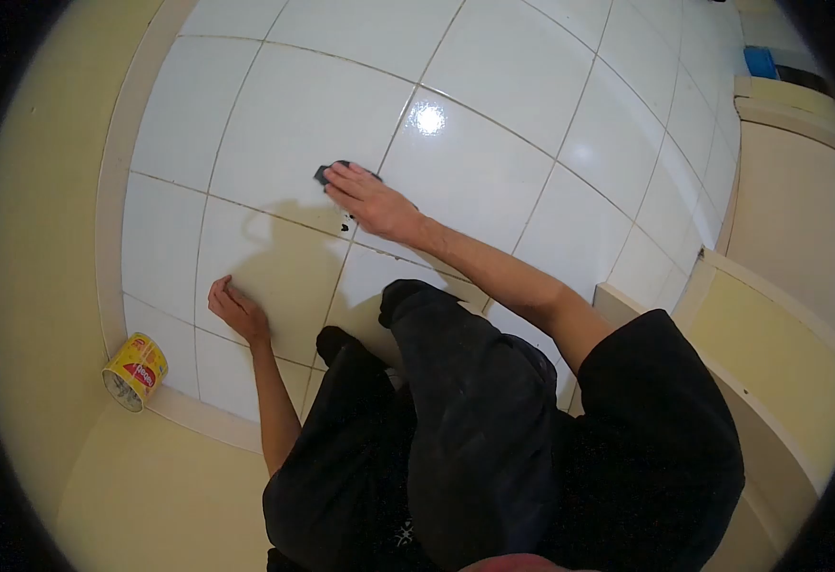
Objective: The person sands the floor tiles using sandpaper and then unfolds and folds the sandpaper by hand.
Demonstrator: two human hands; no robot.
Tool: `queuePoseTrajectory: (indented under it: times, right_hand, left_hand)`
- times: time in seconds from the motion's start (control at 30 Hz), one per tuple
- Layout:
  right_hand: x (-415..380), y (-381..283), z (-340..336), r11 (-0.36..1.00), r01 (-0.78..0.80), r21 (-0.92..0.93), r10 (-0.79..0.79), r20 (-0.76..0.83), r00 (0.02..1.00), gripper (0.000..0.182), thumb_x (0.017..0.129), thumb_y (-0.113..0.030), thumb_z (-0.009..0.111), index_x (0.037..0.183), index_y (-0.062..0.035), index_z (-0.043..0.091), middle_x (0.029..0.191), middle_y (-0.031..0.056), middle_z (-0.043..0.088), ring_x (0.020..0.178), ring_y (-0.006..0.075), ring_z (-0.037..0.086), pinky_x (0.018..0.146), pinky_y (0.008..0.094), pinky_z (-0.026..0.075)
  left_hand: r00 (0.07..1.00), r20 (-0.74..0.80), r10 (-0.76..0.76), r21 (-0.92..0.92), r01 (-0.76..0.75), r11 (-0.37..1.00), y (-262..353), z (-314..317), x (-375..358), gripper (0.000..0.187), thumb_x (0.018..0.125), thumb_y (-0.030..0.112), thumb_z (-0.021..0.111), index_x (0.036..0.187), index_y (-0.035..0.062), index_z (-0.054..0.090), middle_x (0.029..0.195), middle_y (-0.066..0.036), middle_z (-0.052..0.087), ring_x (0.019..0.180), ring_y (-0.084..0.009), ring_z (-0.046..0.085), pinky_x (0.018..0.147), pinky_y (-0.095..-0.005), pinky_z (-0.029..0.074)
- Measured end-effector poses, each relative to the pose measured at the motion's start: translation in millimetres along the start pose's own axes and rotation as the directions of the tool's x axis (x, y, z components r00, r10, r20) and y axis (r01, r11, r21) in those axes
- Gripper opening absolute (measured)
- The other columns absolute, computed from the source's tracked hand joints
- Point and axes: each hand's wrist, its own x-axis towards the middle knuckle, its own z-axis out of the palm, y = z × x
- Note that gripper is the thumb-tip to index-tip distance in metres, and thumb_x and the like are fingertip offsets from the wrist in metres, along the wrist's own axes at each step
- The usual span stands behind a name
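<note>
My right hand (365, 198) lies over a dark cloth (322, 174), pressing it onto the white tiled floor (479, 143). Its fingers point to the upper left, and most of the cloth is hidden under the palm. Just below that hand, a small black mark or scrap (345, 227) shows near a grout line. On the left, my left hand (236, 310) is close over the floor with its fingers loosely bent and apart, and nothing shows in it.
A yellow tin with a red label (136, 372) stands by the wall corner at the lower left. A pale baseboard (117, 210) runs along the left wall. To the right are a cream ledge or partition (770, 353) and a blue object (760, 62). My dark-socked feet (404, 296) rest on the tiles.
</note>
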Motion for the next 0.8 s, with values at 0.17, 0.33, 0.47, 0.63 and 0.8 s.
queuePoseTrajectory:
  times: [0.17, 0.33, 0.47, 0.63, 0.8]
  right_hand:
    - [-11, -7, -15, 0.948, -0.087, 0.307, 0.131, -0.125, 0.984, 0.062, 0.088, 0.012, 0.049, 0.149, -0.0022, 0.049, 0.159, 0.0195, 0.042, 0.152, 0.0386, 0.034, 0.128, 0.0520, 0.021]
    - [-107, 23, -94, 0.924, -0.338, 0.180, 0.370, -0.187, 0.910, 0.067, 0.089, 0.007, 0.045, 0.154, -0.0068, 0.045, 0.160, 0.0205, 0.042, 0.153, 0.0400, 0.030, 0.128, 0.0550, 0.012]
    - [-233, 52, -160, 0.790, -0.607, -0.084, 0.531, -0.399, 0.747, 0.071, 0.081, 0.010, 0.040, 0.151, -0.0033, 0.049, 0.160, 0.0178, 0.043, 0.154, 0.0394, 0.029, 0.128, 0.0526, 0.012]
    - [-363, 43, -197, 0.529, -0.799, -0.286, 0.725, -0.338, 0.601, 0.075, 0.080, 0.014, 0.042, 0.154, -0.0005, 0.040, 0.165, 0.0175, 0.033, 0.156, 0.0388, 0.021, 0.129, 0.0546, 0.009]
    - [-396, -13, -158, 0.446, -0.868, -0.218, 0.809, -0.317, 0.495, 0.077, 0.085, 0.013, 0.037, 0.160, 0.0016, 0.026, 0.169, 0.0244, 0.017, 0.158, 0.0441, 0.009, 0.128, 0.0549, 0.006]
  left_hand:
    - [1.000, 0.019, -0.021, 0.014, 0.021, 1.000, -1, -1, -1, 0.026, 0.103, 0.009, 0.044, 0.121, 0.0011, 0.061, 0.125, -0.015, 0.060, 0.121, -0.0342, 0.048, 0.105, -0.0455, 0.038]
    - [1.000, 0.005, -0.024, -0.006, 0.024, 1.000, -13, 3, -5, 0.028, 0.105, 0.014, 0.043, 0.122, 0.0001, 0.060, 0.125, -0.016, 0.060, 0.123, -0.0349, 0.047, 0.107, -0.0467, 0.037]
    - [0.999, 0.037, -0.024, 0.035, 0.023, 0.999, -10, 1, -3, 0.029, 0.105, 0.012, 0.043, 0.122, -0.0009, 0.061, 0.127, -0.016, 0.058, 0.124, -0.0348, 0.046, 0.107, -0.0469, 0.038]
    - [0.999, 0.037, -0.024, 0.043, 0.022, 0.999, -4, 0, -4, 0.028, 0.105, 0.011, 0.043, 0.123, -0.0012, 0.061, 0.129, -0.016, 0.057, 0.125, -0.0338, 0.044, 0.106, -0.0456, 0.039]
    - [1.000, 0.022, -0.013, 0.019, 0.013, 1.000, -5, 1, -3, 0.028, 0.106, 0.012, 0.043, 0.123, -0.0010, 0.060, 0.128, -0.016, 0.057, 0.125, -0.0337, 0.044, 0.105, -0.0454, 0.039]
